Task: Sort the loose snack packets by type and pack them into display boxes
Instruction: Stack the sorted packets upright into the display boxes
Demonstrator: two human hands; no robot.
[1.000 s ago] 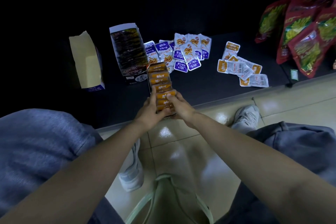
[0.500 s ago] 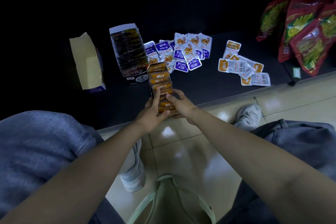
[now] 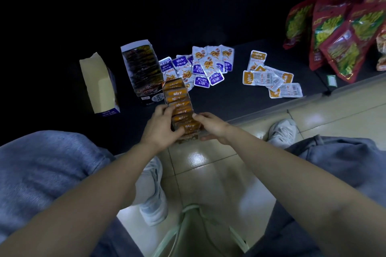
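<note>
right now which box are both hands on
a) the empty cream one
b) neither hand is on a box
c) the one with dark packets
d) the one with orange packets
d: the left hand and right hand grip the near end of the orange box from either side, while the cream box and dark box stand untouched to its left.

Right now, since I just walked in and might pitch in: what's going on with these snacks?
A person is packing snack packets. The left hand and right hand both grip the orange box, filled with a row of packets. Beside it stand a box of dark packets and a cream box. Loose purple packets and loose orange packets lie on the dark mat.
</note>
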